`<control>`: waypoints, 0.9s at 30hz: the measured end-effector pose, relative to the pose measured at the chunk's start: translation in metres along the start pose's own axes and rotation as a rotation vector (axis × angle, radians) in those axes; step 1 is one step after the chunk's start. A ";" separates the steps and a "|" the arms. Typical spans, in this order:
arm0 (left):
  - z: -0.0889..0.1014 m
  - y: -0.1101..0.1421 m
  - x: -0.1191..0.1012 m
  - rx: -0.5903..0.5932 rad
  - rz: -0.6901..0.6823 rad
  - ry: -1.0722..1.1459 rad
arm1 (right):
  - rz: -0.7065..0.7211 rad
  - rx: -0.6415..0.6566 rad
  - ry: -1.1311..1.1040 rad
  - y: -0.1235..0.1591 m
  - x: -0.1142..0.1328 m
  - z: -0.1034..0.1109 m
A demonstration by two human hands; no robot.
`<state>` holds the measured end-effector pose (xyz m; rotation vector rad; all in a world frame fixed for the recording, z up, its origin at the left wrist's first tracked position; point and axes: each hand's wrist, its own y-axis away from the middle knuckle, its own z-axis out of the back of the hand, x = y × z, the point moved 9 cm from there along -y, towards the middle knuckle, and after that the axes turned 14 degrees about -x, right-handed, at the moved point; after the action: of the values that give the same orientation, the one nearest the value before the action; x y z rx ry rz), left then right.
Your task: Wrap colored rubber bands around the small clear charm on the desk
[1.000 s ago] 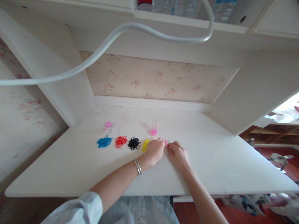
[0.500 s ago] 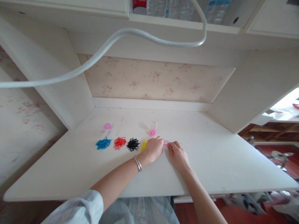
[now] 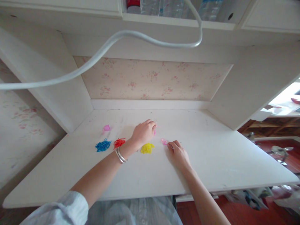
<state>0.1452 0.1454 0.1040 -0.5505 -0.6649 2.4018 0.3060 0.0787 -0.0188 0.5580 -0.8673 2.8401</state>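
My left hand (image 3: 144, 132) is at the small clear container (image 3: 155, 121) and covers most of it. Its fingers are pinched, with a thin pink rubber band (image 3: 158, 126) poking out past the tips. My right hand (image 3: 179, 154) rests on the white desk, fingers curled and closed; a pink strand from the small heap of pink rubber bands (image 3: 163, 141) runs to its fingertips. Left of that heap lie yellow rubber bands (image 3: 147, 148), red ones (image 3: 119, 142) and blue ones (image 3: 103, 145). My left forearm hides the black pile.
A pink cap-like piece (image 3: 107, 127) lies behind the blue pile, on the white desk (image 3: 211, 156). A white cable (image 3: 140, 34) hangs across the view. Above, a shelf holds several plastic bottles (image 3: 172, 7). Side panels and a papered wall (image 3: 152, 79) enclose the desk.
My left hand has moved back and left, from beside the pink heap to the clear container. The yellow pile now shows fully, and the black pile is covered. My right hand has barely moved.
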 end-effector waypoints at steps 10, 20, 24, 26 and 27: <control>0.013 -0.036 0.022 -0.067 0.019 -0.097 | -0.018 -0.008 -0.021 0.001 -0.002 0.000; 0.002 -0.030 0.032 -0.047 0.051 -0.034 | -0.081 -0.061 -0.165 -0.001 -0.005 0.005; 0.012 -0.002 0.031 -0.103 0.076 0.107 | -0.183 -0.185 -0.298 -0.009 -0.007 0.019; 0.009 0.018 0.025 -0.070 0.081 0.178 | -0.194 -0.235 -0.343 -0.017 0.002 0.027; 0.005 0.029 0.020 -0.037 0.083 0.213 | -0.187 -0.255 -0.360 -0.024 0.009 0.032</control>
<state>0.1155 0.1357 0.0866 -0.8511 -0.6046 2.3667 0.3130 0.0804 0.0211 1.0689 -1.1422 2.4488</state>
